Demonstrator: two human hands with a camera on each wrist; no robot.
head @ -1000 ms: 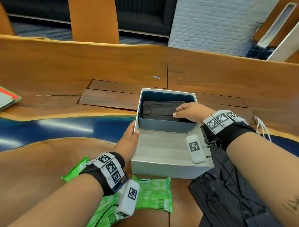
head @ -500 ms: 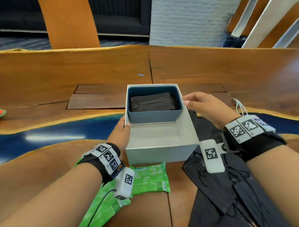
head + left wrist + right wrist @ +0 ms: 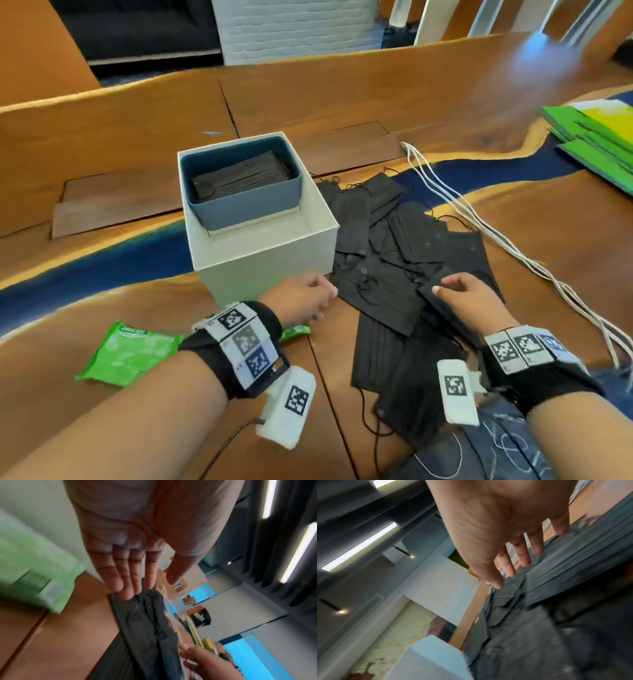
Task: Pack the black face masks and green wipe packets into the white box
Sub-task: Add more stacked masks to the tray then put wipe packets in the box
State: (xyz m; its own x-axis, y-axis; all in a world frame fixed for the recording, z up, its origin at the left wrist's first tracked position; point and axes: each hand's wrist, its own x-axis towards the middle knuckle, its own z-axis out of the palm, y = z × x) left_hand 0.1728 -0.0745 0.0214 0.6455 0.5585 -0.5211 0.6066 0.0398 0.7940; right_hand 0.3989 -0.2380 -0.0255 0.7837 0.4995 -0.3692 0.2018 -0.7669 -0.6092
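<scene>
Loose black masks (image 3: 394,274) sprawl centre-right, just beside the white box (image 3: 260,260), so both my hands come down on the pile. My right hand (image 3: 469,301) hovers, fingers relaxed, gripping nothing; my left hand (image 3: 301,301) likewise, fingertips (image 3: 126,593) brushing a mask edge. Green wipe packet (image 3: 130,356) waits lower left. White cords (image 3: 479,222) trail right of the pile.

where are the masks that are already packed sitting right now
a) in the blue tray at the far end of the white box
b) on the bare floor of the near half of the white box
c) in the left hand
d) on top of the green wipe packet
a: a stack of black face masks lies in the blue tray at the far end of the white box, whose near half holds nothing.
</scene>
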